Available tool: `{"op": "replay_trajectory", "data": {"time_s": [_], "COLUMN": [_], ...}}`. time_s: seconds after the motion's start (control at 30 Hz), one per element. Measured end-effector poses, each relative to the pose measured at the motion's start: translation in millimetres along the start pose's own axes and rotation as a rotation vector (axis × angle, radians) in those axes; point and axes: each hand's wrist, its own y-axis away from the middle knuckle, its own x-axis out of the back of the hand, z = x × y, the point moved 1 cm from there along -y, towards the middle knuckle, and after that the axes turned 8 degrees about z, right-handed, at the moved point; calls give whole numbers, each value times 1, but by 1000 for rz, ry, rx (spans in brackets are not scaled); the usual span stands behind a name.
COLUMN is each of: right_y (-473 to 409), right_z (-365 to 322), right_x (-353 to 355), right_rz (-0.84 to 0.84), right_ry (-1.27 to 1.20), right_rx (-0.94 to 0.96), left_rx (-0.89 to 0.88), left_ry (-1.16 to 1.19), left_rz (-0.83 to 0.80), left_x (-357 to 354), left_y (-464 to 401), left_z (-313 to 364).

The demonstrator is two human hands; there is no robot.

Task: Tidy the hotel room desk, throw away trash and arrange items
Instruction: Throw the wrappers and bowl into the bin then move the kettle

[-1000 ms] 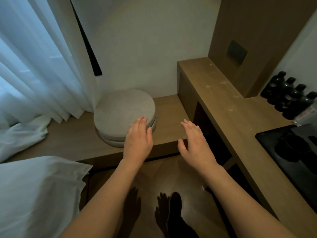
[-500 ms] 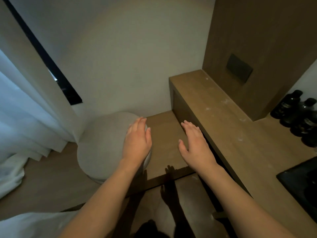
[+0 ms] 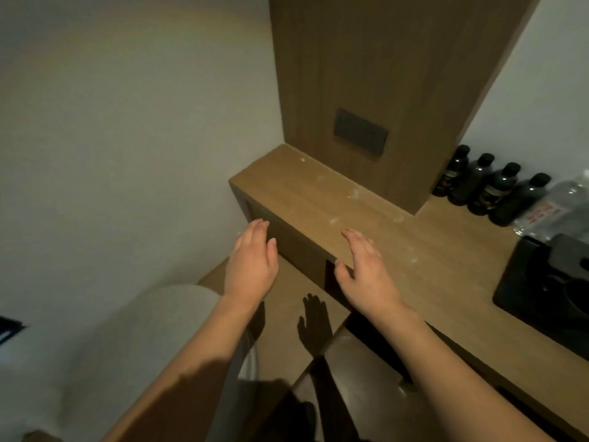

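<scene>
Both hands were empty at the time of inspection. The left hand (image 3: 251, 266) was held flat with fingers straight, in the air off the left end of the desk (image 3: 366, 224). The right hand (image 3: 363, 269) was likewise flat and spread, hovering over the front edge of the desk near that same end; whether it touched the wood could not be established.

The desk top carried several small white scraps (image 3: 333, 221), scattered from the left end toward the middle. Four dark bottles (image 3: 490, 186) stood in a row along the back edge beside a wooden column (image 3: 382, 90), with a clear water bottle (image 3: 561, 202) just to their right and a black tray (image 3: 526, 282) at the right front.

Judged step in hand: gathering the scraps as trash. Recommended method: sweep them with one flat palm toward the front edge and catch them in the other hand cupped below, rather than pinching each piece singly.

Limits of view: the tray and water bottle were cut off at the right. The tray's contents were too dark to identify. Bottle labels were unreadable. A pale rounded cushion (image 3: 143, 330) at lower left was partly covered by the left arm. No bin was visible
</scene>
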Motion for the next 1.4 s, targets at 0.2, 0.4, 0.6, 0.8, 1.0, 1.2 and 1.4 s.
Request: {"op": "replay_trajectory", "data": {"time_s": [0.2, 0.4, 0.6, 0.8, 1.0, 1.2, 1.4], "right_y": [-2, 25, 38, 44, 64, 76, 79], "right_z": [46, 110, 180, 263, 365, 453, 523], "right_x": [30, 80, 126, 190, 242, 256, 241], "right_rz": [140, 312, 416, 565, 845, 893, 886], "right_ry": [19, 56, 2, -131, -259, -353, -397], "right_rx": [-253, -461, -594, -726, -1054, -1310, -1447], "left_rx": [-210, -399, -513, -360, 257, 539, 706], "left_ry": [71, 193, 171, 234, 393, 381, 482], "left_rz": [-142, -326, -456, -522, -824, -1098, -1185], "left_x": [-53, -108, -167, -214, -282, -348, -394], "left_y": [-36, -31, -22, -19, -15, 1, 19], "left_z": [59, 148, 227, 298, 361, 412, 438]}}
